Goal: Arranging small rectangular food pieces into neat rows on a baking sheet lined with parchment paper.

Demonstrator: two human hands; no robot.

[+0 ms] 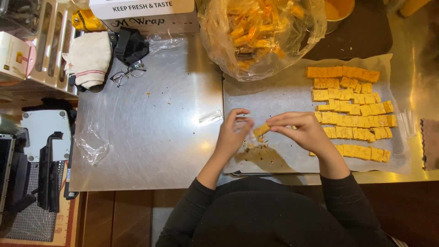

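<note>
Small orange-yellow bar piece (261, 130) sat pinched between both hands, just over the near-left part of the paper-lined tray (274, 93). Left hand (234, 132) had fingertips closed on the piece's left end, with what looked like a thin clear wrapper at the fingers, too small to be sure. Right hand (302, 129) had thumb and forefinger clamped on the piece's right end, other fingers curled. Dark crumbs (258, 147) lay on the tray paper right below the hands. Just right of the right hand, rows of cut orange squares (354, 110) covered the tray, packed touching each other, one row running past the wrist. Beyond the hands, a crumpled clear plastic bag (260, 34) of orange pieces rested at the tray's far edge. Left of the left hand, a small clear wrapper (210, 117) lay on the steel bench (151, 137); further left, a crumpled bit of clear film (91, 144). Far left beyond that, eyeglasses (128, 73), a folded white cloth (89, 59) and a black cloth (130, 45) lay together near a white cardboard box (146, 13). A black-and-white machine (43, 155) stood off the bench's left edge. Both black sleeves (270, 215) showed at the near edge.
</note>
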